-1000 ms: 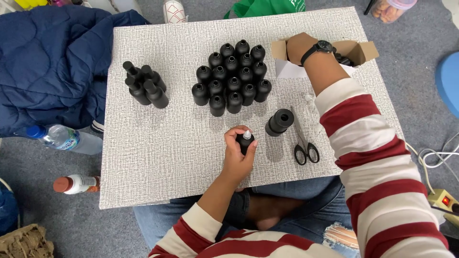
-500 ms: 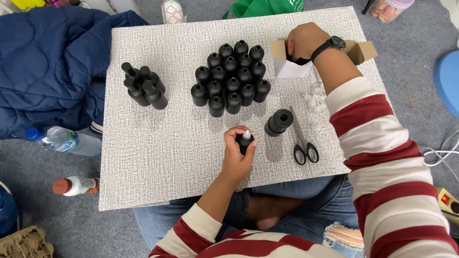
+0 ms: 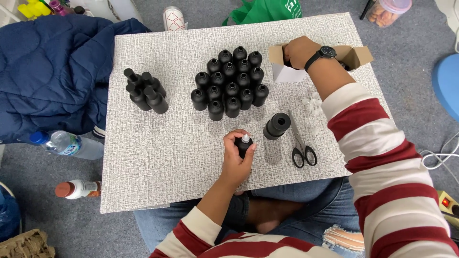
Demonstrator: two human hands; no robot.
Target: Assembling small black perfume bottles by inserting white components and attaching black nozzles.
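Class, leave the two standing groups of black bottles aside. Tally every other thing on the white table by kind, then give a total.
Small black bottle with a white tip, held in the left hand: 1
Black plastic cylinder: 1
Black-handled scissors: 1
Open brown cardboard box: 1
Heap of small white bits: 1
Total: 5

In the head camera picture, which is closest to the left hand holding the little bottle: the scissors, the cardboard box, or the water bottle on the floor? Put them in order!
From the left hand:
1. Scissors, on the table just to its right.
2. Cardboard box, at the table's far right, where the right hand reaches in.
3. Water bottle, on the floor off the table's left edge.
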